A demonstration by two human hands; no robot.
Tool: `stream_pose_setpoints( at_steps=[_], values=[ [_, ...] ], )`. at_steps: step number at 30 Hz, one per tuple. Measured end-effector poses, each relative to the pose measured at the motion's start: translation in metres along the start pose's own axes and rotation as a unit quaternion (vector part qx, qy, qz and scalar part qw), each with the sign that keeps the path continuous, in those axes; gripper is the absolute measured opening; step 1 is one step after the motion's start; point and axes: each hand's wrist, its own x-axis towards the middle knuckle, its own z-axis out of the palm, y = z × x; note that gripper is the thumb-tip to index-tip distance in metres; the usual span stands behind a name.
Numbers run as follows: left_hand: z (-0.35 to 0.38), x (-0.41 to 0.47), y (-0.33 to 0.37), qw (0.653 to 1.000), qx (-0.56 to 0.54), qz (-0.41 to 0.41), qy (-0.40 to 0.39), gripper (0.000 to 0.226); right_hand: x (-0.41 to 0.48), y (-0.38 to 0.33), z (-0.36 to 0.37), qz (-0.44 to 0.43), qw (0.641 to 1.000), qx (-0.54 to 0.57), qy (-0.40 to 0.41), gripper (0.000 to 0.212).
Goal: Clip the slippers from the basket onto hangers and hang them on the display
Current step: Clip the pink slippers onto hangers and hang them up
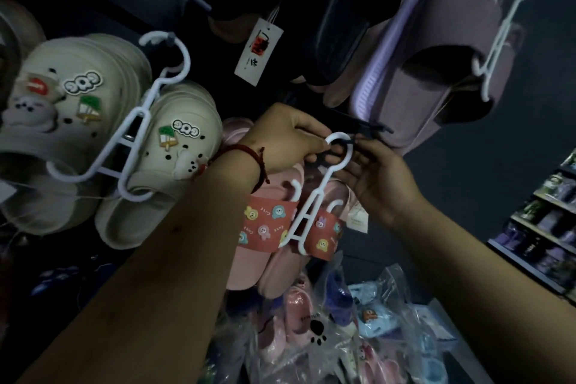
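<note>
A pair of pink slippers (268, 234) with red cartoon-print straps hangs from a white hanger (311, 206) at the centre. My left hand (286, 140), with a red cord round its wrist, pinches the hanger's hook from the left. My right hand (380, 184) holds the hook's right side, its fingers around the neck. The hook sits at the tip of a dark display peg (358, 125). Below lies the basket's heap of bagged slippers (349, 327), pink, blue and purple.
Beige clogs with charms (93, 134) hang on a white hanger at the left. Black slippers (339, 34) with a paper tag and mauve slippers (442, 50) hang above and to the right. Shelves of goods (551, 227) stand at the far right.
</note>
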Motion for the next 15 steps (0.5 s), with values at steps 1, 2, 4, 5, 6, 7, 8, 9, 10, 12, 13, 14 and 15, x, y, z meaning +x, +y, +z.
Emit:
stream_pose_setpoints(
  at_steps=[1,2,4,5,6,7,8,9,10,12,13,14,15],
  values=[
    [-0.001,0.000,0.000,1.000,0.003,0.002,0.003,0.019,-0.001,0.000,0.001,-0.006,1.000,0.003,0.000,0.032],
    [-0.002,0.000,0.001,1.000,0.004,0.005,0.004,0.021,-0.002,0.001,0.001,-0.015,1.000,0.001,0.002,0.033],
    [-0.005,-0.003,0.004,1.000,-0.007,0.013,-0.002,0.026,-0.007,0.004,0.002,-0.039,0.999,-0.014,0.014,0.032],
    [-0.007,-0.006,0.005,1.000,-0.019,0.014,-0.005,0.028,-0.009,0.005,0.003,-0.049,0.998,-0.019,0.020,0.031],
    [-0.009,-0.009,0.007,0.999,-0.030,0.013,-0.006,0.030,-0.012,0.007,0.003,-0.057,0.998,-0.019,0.028,0.031],
    [-0.011,-0.014,0.009,0.999,-0.037,0.014,-0.004,0.032,-0.017,0.008,0.003,-0.064,0.997,-0.015,0.039,0.030],
    [-0.013,-0.019,0.011,0.999,-0.038,0.019,0.002,0.034,-0.022,0.009,0.003,-0.072,0.996,-0.010,0.053,0.030],
    [-0.016,-0.025,0.013,0.999,-0.036,0.027,0.010,0.036,-0.027,0.010,0.002,-0.081,0.994,-0.010,0.070,0.031],
    [-0.019,-0.031,0.014,0.999,-0.033,0.038,0.021,0.036,-0.034,0.012,0.002,-0.088,0.992,-0.012,0.090,0.031],
    [-0.026,-0.044,0.014,0.997,-0.035,0.057,0.047,0.034,-0.049,0.014,0.001,-0.097,0.987,-0.015,0.129,0.031],
    [-0.030,-0.050,0.015,0.995,-0.037,0.063,0.063,0.032,-0.057,0.014,0.001,-0.097,0.985,-0.009,0.141,0.031],
    [-0.034,-0.058,0.016,0.994,-0.035,0.066,0.080,0.031,-0.066,0.015,0.003,-0.093,0.985,0.004,0.144,0.030],
    [-0.039,-0.065,0.018,0.993,-0.034,0.068,0.092,0.031,-0.074,0.016,0.006,-0.088,0.986,0.011,0.141,0.029]
  ],
)
